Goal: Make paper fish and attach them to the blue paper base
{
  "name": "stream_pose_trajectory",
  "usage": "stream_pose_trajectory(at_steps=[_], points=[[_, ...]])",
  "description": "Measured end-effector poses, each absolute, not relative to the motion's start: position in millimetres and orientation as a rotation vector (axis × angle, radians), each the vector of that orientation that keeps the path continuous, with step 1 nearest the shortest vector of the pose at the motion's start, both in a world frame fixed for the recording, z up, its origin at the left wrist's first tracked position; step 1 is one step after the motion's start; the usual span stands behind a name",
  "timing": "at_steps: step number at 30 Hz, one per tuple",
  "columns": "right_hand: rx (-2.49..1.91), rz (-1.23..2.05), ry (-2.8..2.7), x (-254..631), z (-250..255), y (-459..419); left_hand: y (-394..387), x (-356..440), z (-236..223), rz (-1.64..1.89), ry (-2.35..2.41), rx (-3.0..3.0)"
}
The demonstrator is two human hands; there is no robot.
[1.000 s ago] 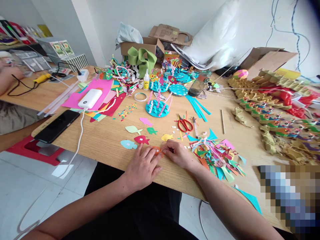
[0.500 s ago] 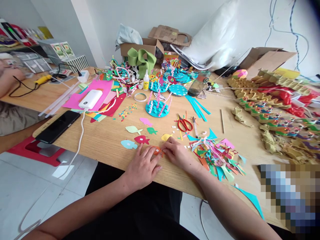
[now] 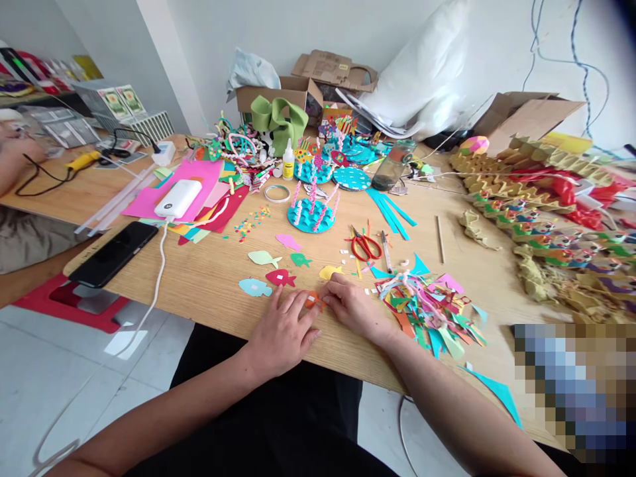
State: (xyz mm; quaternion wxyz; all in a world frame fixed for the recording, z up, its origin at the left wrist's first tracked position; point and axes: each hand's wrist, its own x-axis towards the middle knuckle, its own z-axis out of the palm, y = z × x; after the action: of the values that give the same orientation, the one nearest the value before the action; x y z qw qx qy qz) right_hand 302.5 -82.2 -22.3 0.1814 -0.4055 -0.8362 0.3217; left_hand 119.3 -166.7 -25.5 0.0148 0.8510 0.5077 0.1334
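Observation:
On the table in front of me lies an orange paper fish (image 3: 312,299) with a small white square on it. My left hand (image 3: 278,331) rests over its left side, fingers stretched out and lying flat. With its fingertips pinched together, my right hand (image 3: 350,306) is at the fish's right end; the fingers partly hide that end. Close by are a red paper fish (image 3: 287,281) and a light blue one (image 3: 247,286), both bearing white squares. Yellow (image 3: 328,271), green (image 3: 300,260), pale green (image 3: 263,257) and pink (image 3: 288,241) paper fish lie beyond.
Red-handled scissors (image 3: 366,246) and a pen (image 3: 386,248) lie beyond my right hand, with paper scraps (image 3: 432,311) to the right. Farther back stand a teal base with pink twists (image 3: 312,222) and a glue bottle (image 3: 288,164). A phone (image 3: 114,254) and white power bank (image 3: 177,197) are left.
The view has shifted very slightly. Both hands stay at the orange fish, with no clear movement of the paper pieces.

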Motion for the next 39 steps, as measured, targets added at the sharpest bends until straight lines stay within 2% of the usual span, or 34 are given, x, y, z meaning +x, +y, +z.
stream_pose_trajectory(at_steps=[39], points=[[-1.169,0.868,-2.267,297.2,-21.3,-87.5,-166.7,119.3,-23.9,0.445,1.591,2.625]])
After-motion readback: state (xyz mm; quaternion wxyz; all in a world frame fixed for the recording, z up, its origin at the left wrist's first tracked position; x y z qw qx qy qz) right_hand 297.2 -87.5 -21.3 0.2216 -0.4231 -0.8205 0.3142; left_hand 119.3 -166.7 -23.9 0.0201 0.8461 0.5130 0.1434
